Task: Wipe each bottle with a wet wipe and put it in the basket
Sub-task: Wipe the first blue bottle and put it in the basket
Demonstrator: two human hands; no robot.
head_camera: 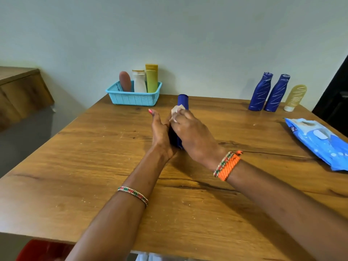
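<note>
A blue bottle (182, 101) stands at the middle of the wooden table (94, 166). My left hand (160, 131) grips its lower left side, thumb raised. My right hand (192, 132) presses a crumpled white wet wipe (176, 110) against the bottle's side, fingers curled round the wipe. A light blue basket (131, 97) at the back left holds a brown bottle (125, 81), a white bottle (139, 81) and a green tube (151, 78). Two blue bottles (260, 93) (276, 94) and a yellowish bottle (294, 97) stand at the back right.
A blue pack of wet wipes (320, 142) lies at the table's right edge. A wooden cabinet (20, 91) stands to the left beyond the table. The wall runs right behind the basket and bottles. Something red (43, 250) shows below the table's near edge.
</note>
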